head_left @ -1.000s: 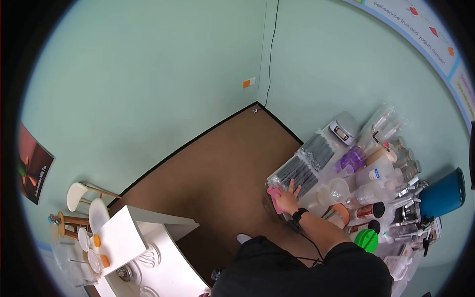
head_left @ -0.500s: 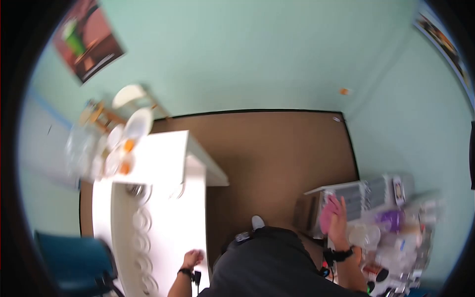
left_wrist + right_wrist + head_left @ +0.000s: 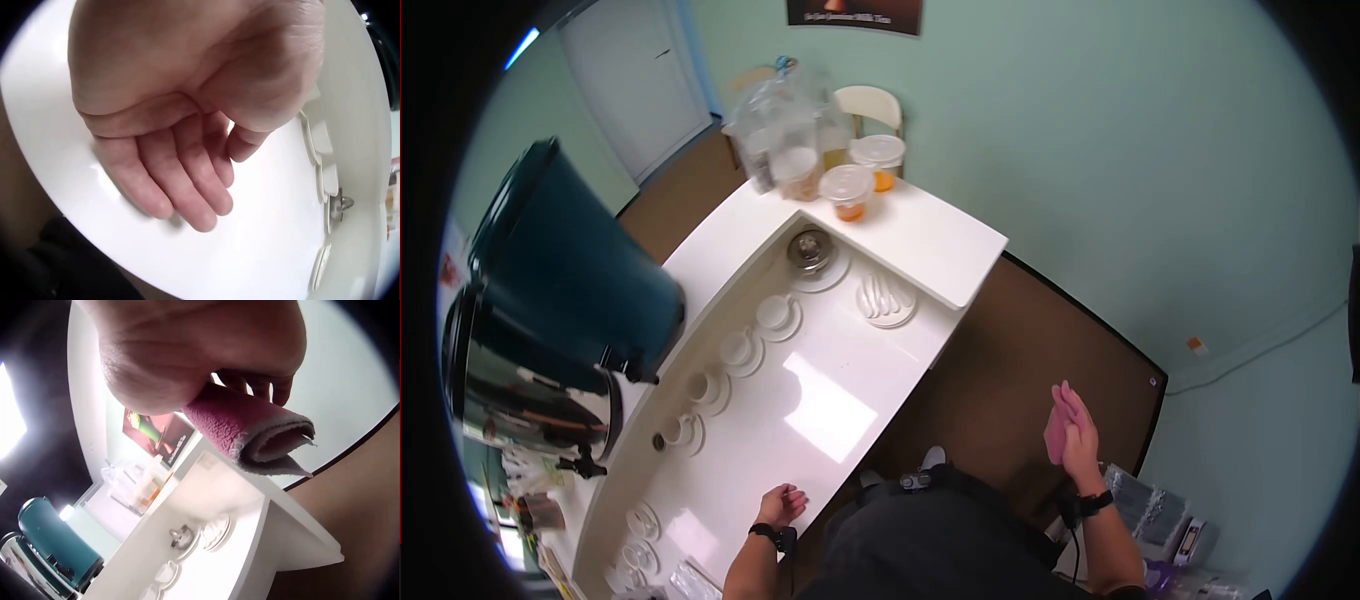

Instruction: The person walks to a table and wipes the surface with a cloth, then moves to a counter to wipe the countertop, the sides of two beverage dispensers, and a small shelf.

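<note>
The right hand (image 3: 1081, 440) holds a folded pink cloth (image 3: 1056, 436) above the brown floor, to the right of the white counter (image 3: 800, 400). In the right wrist view the cloth (image 3: 234, 428) hangs rolled from under the palm, its pale edges showing, with the thumb side against it. Over the counter's front edge is the left hand (image 3: 781, 506), with nothing in it. The left wrist view shows that hand (image 3: 181, 125) palm toward the camera, its fingers loosely bent over the white surface.
Cups on saucers (image 3: 740, 350) line the counter's back, with a metal juicer (image 3: 810, 250) and a plate of spoons (image 3: 886, 300) beyond. Lidded tubs (image 3: 847, 188) stand on the raised end. A teal dispenser (image 3: 570, 260) stands left; grey packs (image 3: 1145, 505) and a scale (image 3: 1195, 541) lie lower right.
The view has swung left from the crowded table to the counter. The right hand has lifted away from the grey packs with the pink cloth. The left hand has come into view.
</note>
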The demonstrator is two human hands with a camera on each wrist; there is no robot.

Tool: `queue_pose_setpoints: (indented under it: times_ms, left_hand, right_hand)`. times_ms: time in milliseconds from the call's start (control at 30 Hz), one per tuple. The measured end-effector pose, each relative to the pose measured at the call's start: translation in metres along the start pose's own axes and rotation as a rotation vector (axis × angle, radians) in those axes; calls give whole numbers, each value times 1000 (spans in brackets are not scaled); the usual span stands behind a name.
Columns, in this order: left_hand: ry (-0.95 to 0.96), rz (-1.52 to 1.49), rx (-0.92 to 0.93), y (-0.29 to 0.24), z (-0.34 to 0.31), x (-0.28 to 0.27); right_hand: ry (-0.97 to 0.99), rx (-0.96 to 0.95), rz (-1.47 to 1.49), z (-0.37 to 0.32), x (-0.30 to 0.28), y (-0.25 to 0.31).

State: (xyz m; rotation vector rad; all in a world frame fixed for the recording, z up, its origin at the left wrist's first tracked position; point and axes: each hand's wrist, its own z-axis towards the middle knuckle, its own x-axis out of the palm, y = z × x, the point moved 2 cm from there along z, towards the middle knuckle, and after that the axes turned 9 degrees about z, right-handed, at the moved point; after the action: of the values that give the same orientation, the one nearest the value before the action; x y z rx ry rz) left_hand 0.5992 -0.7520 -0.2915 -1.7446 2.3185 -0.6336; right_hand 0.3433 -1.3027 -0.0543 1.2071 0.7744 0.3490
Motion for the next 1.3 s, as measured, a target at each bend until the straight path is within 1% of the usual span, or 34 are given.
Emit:
queue_pose_setpoints:
  times_ms: [33,100,200,267,300,333,400,467,500,533,567,633,667,700,733,800,833,933,1067,1167,1200,1267,1300]
  left_hand:
    - [22,-96,13,10,2,-10]
    - [22,-167,33,20,3,-20]
    - [17,-263,87,24,0,-22]
    - [-13,-346,112,23,-7,-17]
    - [-35,-347,121,24,-8,-16]
    - [-58,-353,130,25,-5,-15]
    - [-89,-343,131,25,-2,-16]
    - [-102,-324,107,24,-1,-15]
    - [-140,-304,100,20,-7,-11]
    - [-156,-313,97,16,-12,-7]
    - [-175,-317,92,12,-16,-5]
    - [-205,-326,85,15,-15,-6]
    - [-208,-340,75,14,-16,-6]
    - [-224,-341,60,13,-16,-6]
    - [-235,-341,45,11,-17,-5]
    - [-248,-326,1,9,-14,-6]
    - [-273,-318,-21,7,-13,-5]
    - [-337,-300,-63,-1,-18,0]
    - [-361,-308,-89,0,-17,1]
    - [-364,-310,-79,0,-16,-1]
    - [-368,-318,-72,0,-17,0]
    - [-367,-322,-64,1,-17,0]
    - [-363,-320,-62,3,-15,-1]
  right_hand:
    - [55,-43,-36,16,14,5]
    - [174,-124,-113,38,50,16]
    - [347,-125,-73,62,113,-2]
    - [475,-132,-99,74,159,-16]
    - [530,-95,-95,81,182,-32]
    - [594,-82,-110,88,208,-35]
    - [658,-73,-185,102,253,-50]
    - [660,-167,-322,120,299,-85]
    - [652,-217,-377,126,321,-99]
    - [643,-266,-428,129,341,-108]
    - [728,-229,-466,131,359,-107]
    - [699,-345,-675,116,395,-105]
    - [677,-397,-777,108,409,-106]
    - [716,-455,-713,104,422,-106]
    - [775,-523,-709,99,431,-100]
    - [888,-660,-699,91,444,-75]
    - [957,-687,-656,89,449,-65]
    - [1113,-780,-635,89,459,-61]
    - [1190,-734,-564,95,459,-61]
    - [1197,-499,-304,107,456,-54]
    - [1223,-294,-124,114,452,-51]
    - [1244,128,228,127,433,-19]
    - [1199,107,203,134,429,-27]
